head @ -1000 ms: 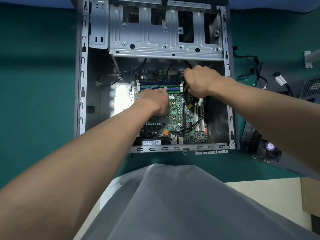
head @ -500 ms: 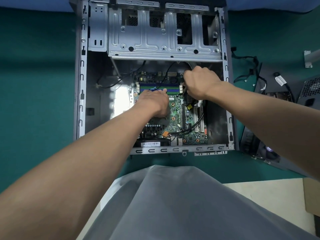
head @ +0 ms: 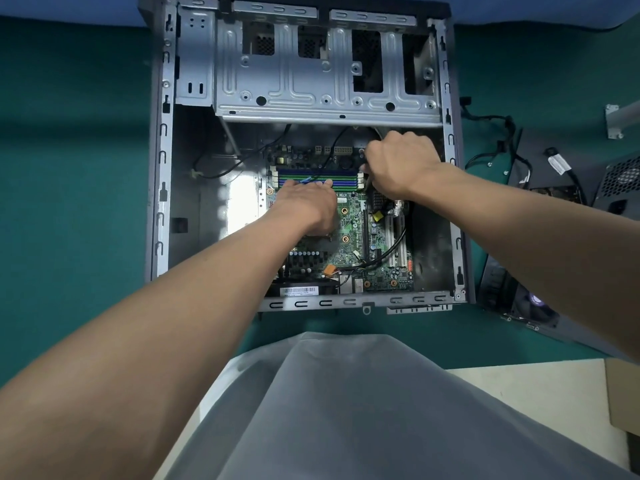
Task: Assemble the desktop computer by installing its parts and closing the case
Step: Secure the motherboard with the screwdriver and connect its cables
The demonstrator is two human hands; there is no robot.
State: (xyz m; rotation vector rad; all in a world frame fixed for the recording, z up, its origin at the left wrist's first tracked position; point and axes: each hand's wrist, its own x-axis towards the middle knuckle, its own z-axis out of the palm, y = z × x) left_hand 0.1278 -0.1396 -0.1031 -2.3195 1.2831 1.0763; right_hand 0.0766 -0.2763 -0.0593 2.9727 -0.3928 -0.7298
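Inside the open computer case (head: 162, 168), the left hand (head: 308, 206) is lying flat on the motherboard (head: 356, 230). The right hand (head: 398, 164) is curling closed by the memory slots (head: 318, 176); what it is pinching is hidden.

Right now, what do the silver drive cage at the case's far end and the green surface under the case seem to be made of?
Silver drive cage: looks like stamped sheet metal, dull grey sheen, pressed ribs and punched holes. Green surface: matte, no glare, possibly a rubbery mat or cloth; unclear.

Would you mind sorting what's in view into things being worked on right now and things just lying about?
In use:
case
motherboard
memory slots
left hand
right hand

Lying about:
loose cables
black vented unit
fan part
metal bracket
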